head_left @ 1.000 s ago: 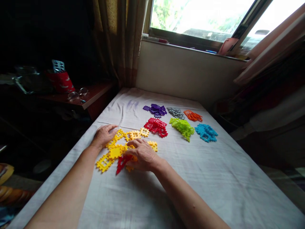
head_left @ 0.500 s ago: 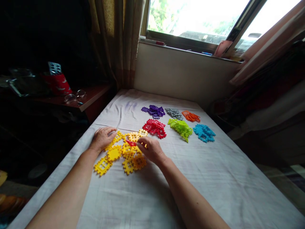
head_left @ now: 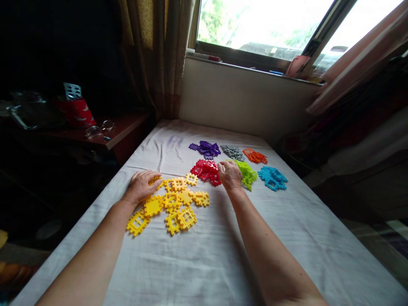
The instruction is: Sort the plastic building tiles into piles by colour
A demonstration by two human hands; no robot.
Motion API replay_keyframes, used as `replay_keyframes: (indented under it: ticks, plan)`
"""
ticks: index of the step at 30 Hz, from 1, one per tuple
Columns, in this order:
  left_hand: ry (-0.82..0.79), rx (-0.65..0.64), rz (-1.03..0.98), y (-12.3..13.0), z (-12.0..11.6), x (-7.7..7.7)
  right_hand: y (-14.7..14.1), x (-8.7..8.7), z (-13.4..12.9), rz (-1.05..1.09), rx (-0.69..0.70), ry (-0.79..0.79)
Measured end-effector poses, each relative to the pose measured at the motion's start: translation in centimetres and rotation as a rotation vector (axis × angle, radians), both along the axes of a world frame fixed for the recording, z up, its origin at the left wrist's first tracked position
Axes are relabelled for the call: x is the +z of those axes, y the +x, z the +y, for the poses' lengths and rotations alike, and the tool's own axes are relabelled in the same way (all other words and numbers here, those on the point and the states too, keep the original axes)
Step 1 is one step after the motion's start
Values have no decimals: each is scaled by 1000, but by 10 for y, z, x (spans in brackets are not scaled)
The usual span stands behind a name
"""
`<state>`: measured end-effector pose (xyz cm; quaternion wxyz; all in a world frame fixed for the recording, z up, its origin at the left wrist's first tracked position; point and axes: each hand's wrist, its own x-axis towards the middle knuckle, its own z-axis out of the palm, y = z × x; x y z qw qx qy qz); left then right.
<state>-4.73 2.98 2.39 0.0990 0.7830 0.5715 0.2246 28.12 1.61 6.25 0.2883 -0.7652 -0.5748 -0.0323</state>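
Observation:
My left hand [head_left: 140,187] lies palm down over the left edge of the yellow interlocking tiles [head_left: 153,206], fingers stretched out. These flat, notched plastic pieces, some solid and some with window-like openings, spread loosely on the white sheet. My right hand [head_left: 231,174] is at the right side of a heap of red interlocking tiles [head_left: 205,171]. Its fingers are pinched together at a red tile, mostly hidden among the heap. Partly behind that hand sits the lime-green tile pile [head_left: 247,174].
Purple tiles [head_left: 205,148], grey tiles [head_left: 232,152], orange tiles [head_left: 255,155] and blue tiles [head_left: 272,177] lie in separate piles farther back on the sheet [head_left: 287,238]. Eyeglasses [head_left: 100,128] and a red container [head_left: 78,112] stand on a dark side table at left.
My right hand has moved right and away from the yellow tiles to the red heap. The red tile among the yellow ones is gone from there. My left hand shifted slightly right.

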Motion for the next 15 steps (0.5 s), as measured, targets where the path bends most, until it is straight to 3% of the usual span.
replay_keyframes:
  ticks: [3, 7, 11, 15]
  plan:
    - [-11, -3, 0, 1, -2, 2, -24, -4, -6, -84, 200, 35]
    - [-19, -33, -25, 3, -5, 2, -65, -10, -10, -201, 556, -56]
    - [-14, -86, -78, 2, -4, 2, -90, -17, -21, -238, 585, -156]
    - [-10, -131, -123, 1, -3, 4, -88, -22, -36, -158, 621, -129]
